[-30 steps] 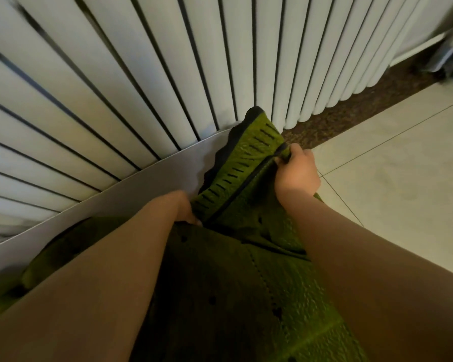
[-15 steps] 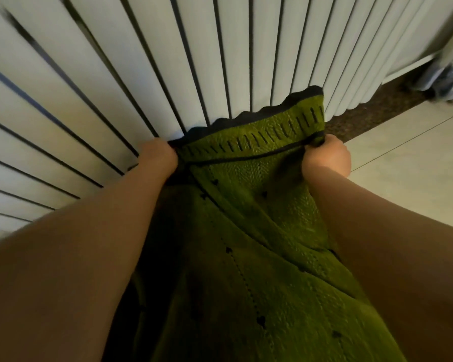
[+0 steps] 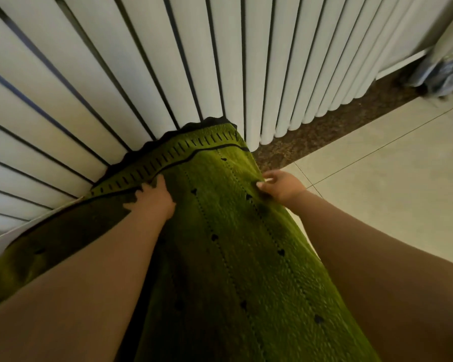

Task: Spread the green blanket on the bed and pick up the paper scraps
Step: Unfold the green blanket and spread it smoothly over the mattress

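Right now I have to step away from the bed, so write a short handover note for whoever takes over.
Left hand: flat, fingers spread, pressing the green blanket near its bordered top edge.
Right hand: pinching the blanket's right edge.
Blanket: lying spread out, top edge against the white ribbed headboard, right side by the tiled floor.
Done: top end is laid out.
Left: smooth the rest; pick up the paper scraps, none in view here.
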A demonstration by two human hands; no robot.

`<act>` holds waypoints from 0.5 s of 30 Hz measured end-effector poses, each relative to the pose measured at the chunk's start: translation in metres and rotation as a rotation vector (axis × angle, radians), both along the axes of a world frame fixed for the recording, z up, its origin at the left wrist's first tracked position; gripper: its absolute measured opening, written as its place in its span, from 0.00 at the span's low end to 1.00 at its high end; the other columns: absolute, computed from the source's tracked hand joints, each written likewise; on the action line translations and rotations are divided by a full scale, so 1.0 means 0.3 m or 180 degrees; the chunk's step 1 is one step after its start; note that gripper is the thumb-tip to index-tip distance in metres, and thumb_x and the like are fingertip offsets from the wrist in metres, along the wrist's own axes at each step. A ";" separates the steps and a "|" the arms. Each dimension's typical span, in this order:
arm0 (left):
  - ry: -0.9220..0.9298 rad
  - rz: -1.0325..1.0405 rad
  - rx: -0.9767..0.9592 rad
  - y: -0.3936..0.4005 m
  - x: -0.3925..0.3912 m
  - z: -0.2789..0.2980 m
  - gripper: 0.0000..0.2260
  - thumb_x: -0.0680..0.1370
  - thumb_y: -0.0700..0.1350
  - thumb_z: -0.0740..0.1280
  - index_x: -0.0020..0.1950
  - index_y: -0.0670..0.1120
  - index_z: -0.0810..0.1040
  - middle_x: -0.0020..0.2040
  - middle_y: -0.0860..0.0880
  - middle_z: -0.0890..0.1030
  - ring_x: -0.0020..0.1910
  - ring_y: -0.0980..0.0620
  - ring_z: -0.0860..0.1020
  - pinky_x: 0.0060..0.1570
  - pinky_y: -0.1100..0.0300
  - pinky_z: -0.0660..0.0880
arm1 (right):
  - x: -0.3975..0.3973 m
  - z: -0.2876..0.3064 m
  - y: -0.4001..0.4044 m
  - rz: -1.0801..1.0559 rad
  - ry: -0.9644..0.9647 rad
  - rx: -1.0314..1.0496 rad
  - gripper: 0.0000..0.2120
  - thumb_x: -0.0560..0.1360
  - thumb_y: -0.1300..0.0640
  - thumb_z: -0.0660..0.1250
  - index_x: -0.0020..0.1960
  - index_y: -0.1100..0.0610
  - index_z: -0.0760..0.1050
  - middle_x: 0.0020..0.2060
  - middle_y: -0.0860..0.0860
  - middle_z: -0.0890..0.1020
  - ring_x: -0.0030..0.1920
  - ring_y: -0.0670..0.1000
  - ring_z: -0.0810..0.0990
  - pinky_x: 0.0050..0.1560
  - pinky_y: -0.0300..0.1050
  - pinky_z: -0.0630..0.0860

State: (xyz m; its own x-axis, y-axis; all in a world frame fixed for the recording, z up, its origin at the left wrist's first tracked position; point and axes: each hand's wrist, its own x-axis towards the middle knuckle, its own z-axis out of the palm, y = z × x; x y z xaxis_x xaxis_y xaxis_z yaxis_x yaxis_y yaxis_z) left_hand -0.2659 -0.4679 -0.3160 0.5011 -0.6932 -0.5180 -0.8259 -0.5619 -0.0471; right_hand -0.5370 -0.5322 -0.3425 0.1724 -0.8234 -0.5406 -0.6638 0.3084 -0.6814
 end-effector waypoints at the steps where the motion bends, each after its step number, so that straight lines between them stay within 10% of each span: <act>1: -0.0113 0.0206 0.0029 0.020 0.021 -0.006 0.37 0.79 0.50 0.63 0.78 0.56 0.40 0.78 0.39 0.47 0.76 0.37 0.51 0.69 0.30 0.52 | 0.014 -0.009 0.022 0.0095 0.0142 0.0046 0.24 0.77 0.47 0.67 0.70 0.54 0.71 0.64 0.54 0.77 0.63 0.55 0.76 0.63 0.48 0.72; 10: -0.0557 -0.1301 0.0034 0.166 0.157 -0.039 0.41 0.79 0.39 0.63 0.76 0.64 0.37 0.69 0.38 0.64 0.64 0.39 0.70 0.61 0.47 0.73 | 0.080 -0.039 0.092 -0.0532 0.1123 -0.0176 0.13 0.77 0.54 0.67 0.59 0.60 0.76 0.55 0.57 0.79 0.56 0.58 0.77 0.53 0.51 0.75; 15: -0.1444 -0.1074 0.0377 0.140 0.140 -0.036 0.43 0.74 0.49 0.70 0.78 0.58 0.43 0.66 0.39 0.67 0.61 0.41 0.71 0.54 0.52 0.73 | 0.099 -0.012 0.101 -0.0464 0.1081 -0.0535 0.10 0.77 0.62 0.62 0.58 0.58 0.75 0.54 0.57 0.78 0.56 0.58 0.77 0.56 0.53 0.76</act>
State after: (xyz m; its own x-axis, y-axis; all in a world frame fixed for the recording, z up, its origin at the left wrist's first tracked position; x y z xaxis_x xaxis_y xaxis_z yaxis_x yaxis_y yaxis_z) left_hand -0.2238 -0.4259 -0.3269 0.4525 -0.8035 -0.3868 -0.8409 -0.2402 -0.4849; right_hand -0.5074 -0.5019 -0.3460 -0.1181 -0.9078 -0.4024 -0.8174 0.3190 -0.4798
